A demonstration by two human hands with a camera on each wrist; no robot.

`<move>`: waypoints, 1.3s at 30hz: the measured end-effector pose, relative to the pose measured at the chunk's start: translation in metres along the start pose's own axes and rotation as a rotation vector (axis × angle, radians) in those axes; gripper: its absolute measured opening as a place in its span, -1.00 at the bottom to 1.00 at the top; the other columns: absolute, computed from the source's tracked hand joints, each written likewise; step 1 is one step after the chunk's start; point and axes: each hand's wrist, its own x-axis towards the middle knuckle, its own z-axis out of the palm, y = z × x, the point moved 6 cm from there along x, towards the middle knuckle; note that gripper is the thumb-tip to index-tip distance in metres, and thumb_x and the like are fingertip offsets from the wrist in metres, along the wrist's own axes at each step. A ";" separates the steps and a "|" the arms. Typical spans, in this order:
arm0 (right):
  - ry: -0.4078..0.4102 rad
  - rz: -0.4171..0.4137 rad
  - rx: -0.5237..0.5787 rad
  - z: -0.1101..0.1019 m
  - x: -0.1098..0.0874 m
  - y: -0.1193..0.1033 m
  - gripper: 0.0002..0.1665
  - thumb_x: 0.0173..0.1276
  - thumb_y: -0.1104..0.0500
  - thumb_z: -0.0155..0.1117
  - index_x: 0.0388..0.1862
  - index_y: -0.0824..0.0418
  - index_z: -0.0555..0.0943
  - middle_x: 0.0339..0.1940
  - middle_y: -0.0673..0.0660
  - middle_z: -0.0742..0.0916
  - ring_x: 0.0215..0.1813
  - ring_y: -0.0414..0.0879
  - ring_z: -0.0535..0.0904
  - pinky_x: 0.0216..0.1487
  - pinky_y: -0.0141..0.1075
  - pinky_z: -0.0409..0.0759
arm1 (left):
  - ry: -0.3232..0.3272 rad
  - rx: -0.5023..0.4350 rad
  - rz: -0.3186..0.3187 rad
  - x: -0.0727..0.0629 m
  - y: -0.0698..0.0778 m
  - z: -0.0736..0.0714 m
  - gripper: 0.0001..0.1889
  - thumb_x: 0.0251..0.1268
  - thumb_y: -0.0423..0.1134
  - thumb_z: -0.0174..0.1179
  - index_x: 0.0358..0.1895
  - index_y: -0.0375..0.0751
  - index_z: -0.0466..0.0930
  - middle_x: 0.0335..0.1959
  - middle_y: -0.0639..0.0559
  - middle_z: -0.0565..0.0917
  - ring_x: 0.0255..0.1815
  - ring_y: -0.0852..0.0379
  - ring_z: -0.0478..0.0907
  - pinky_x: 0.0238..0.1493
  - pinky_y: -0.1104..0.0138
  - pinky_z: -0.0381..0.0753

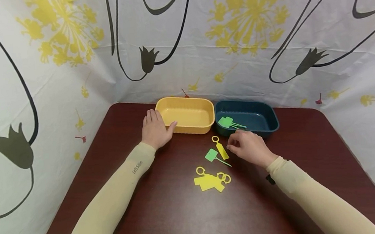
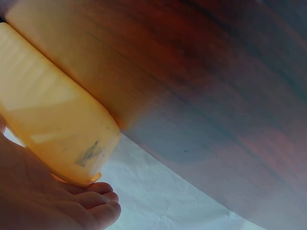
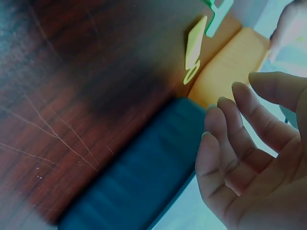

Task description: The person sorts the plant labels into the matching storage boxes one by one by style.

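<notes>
My left hand (image 1: pixel 156 130) rests with straight fingers on the left end of a yellow bin (image 1: pixel 192 131); the left wrist view shows the fingers at its rim. My right hand (image 1: pixel 248 147) is by the front wall of a dark blue bin (image 1: pixel 259 119), its fingers loosely bent. In the right wrist view a gap shows between thumb and fingertips, with nothing held. Just left of it on the table lie a yellow tag with a ring (image 1: pixel 222 150) and a green tag with a thin tail (image 1: pixel 212 155). Several green tags (image 1: pixel 226 122) lie in the blue bin's left end.
Nearer on the dark red-brown table (image 1: pixel 170 218) lies an overlapping group of yellow ring tags (image 1: pixel 209 182). The two bins stand side by side at the table's back edge. A patterned white cloth (image 1: pixel 178 30) hangs behind and along both sides.
</notes>
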 end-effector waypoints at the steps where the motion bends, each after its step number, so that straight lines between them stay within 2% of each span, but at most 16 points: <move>1: -0.008 -0.003 -0.005 0.001 -0.001 -0.001 -0.95 0.29 0.03 0.46 -0.33 -0.06 0.74 -0.44 -0.14 0.60 -0.42 -0.19 0.49 -0.41 -0.25 0.53 | 0.001 -0.001 -0.002 0.000 0.000 0.000 0.07 0.44 0.45 -0.31 0.53 -0.59 -0.04 0.54 -0.50 0.04 0.58 -0.35 -0.07 0.53 -0.05 -0.04; 18: -0.202 -0.008 -0.049 0.023 -0.014 -0.013 -0.89 0.22 0.03 0.52 -0.32 -0.03 0.74 -0.44 -0.12 0.58 -0.45 -0.17 0.46 -0.46 -0.29 0.49 | -0.003 -0.016 -0.005 0.000 -0.001 0.001 0.07 0.44 0.44 -0.28 0.53 -0.59 -0.06 0.54 -0.50 0.02 0.58 -0.35 -0.08 0.53 -0.06 -0.05; 30: -0.257 -0.008 -0.080 0.034 -0.022 -0.017 -0.82 0.17 -0.04 0.58 -0.42 -0.07 0.71 -0.45 -0.13 0.55 -0.45 -0.19 0.43 -0.48 -0.30 0.47 | -0.003 0.018 -0.002 0.001 -0.001 0.002 0.09 0.43 0.47 -0.38 0.53 -0.59 -0.05 0.54 -0.50 0.02 0.58 -0.35 -0.06 0.52 -0.05 -0.01; 39: -0.260 -0.002 -0.080 0.036 -0.023 -0.018 -0.84 0.14 0.04 0.60 -0.42 -0.04 0.72 -0.45 -0.13 0.57 -0.44 -0.17 0.45 -0.44 -0.30 0.50 | -0.001 -0.003 -0.003 0.001 -0.002 0.002 0.08 0.43 0.46 -0.31 0.53 -0.58 -0.05 0.55 -0.49 0.02 0.58 -0.35 -0.08 0.53 -0.04 -0.06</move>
